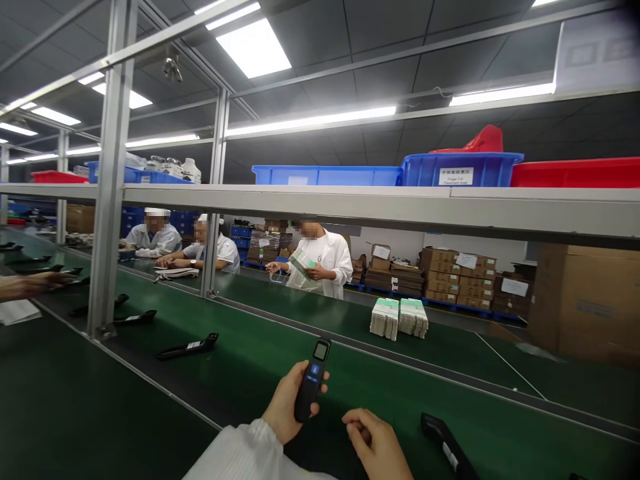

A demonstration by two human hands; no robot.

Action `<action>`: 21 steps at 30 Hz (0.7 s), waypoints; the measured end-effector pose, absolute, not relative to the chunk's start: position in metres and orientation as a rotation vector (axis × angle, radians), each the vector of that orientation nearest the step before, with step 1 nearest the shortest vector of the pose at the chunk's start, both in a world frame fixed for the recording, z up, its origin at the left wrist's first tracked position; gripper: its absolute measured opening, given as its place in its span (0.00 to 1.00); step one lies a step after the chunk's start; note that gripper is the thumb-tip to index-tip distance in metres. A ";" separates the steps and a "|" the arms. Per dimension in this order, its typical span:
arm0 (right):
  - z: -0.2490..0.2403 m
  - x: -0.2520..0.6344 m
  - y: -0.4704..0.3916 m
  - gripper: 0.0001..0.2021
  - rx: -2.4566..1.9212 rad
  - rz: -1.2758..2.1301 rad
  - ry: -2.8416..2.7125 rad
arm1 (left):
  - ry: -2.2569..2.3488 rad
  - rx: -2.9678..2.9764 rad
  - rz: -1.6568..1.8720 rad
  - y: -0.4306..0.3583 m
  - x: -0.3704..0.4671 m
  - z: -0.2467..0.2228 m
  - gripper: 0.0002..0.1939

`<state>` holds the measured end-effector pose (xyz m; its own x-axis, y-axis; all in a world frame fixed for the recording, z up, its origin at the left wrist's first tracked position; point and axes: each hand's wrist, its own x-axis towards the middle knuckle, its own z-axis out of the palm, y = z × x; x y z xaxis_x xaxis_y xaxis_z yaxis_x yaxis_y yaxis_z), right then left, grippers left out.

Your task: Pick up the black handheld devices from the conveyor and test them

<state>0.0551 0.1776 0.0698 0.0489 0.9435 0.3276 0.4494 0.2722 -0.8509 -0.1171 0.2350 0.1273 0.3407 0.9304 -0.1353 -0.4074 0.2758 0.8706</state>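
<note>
Worktop [100, 413] in dark green is seen at the near left, bounded by a thin metal strip [169, 393]. Over the green belt [250, 383] beyond it, the right hand [380, 447] is held with fingers loosely curled, the thumb close under them; whether the tips meet, or anything is held inside, cannot be told. To its right, a dark device [440, 430] is laid on the belt, its lower end cut off from view. Just left of the right hand, a black handheld device [314, 377] is gripped above the belt by the left hand [286, 407], fingers wrapped firmly round it, small screen upward. Between it and a slim device [189, 348] farther left, a broad stretch of belt is left for sideways movement, limited by a metal post [106, 233].

The belt's far side is edged by a metal rail [400, 361]; past it, two paper stacks [385, 319] are set side by side on a green table [300, 310]. Overhead, reach is bounded by a grey shelf [300, 200] bearing blue bins [330, 175]. Behind the table, a co-worker [333, 257] is seen; farther back, cardboard boxes [465, 273] are piled.
</note>
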 end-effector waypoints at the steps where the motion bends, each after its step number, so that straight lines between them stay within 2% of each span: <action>1: 0.069 0.056 0.178 0.15 -1.319 0.669 -1.522 | 0.691 0.787 1.000 0.231 -0.112 0.129 0.18; 11: 0.089 0.057 0.178 0.25 -1.167 0.944 -1.082 | 0.564 0.767 0.930 0.209 -0.085 0.130 0.18; 14: 0.099 0.056 0.175 0.26 -1.143 1.025 -0.966 | 0.757 1.033 1.056 0.206 -0.080 0.129 0.16; 18: 0.102 0.056 0.173 0.26 -1.062 1.102 -0.845 | 0.945 1.507 1.228 0.205 -0.078 0.124 0.22; 21: 0.101 0.054 0.173 0.26 -0.993 1.127 -0.786 | 0.944 1.649 1.208 0.202 -0.075 0.121 0.23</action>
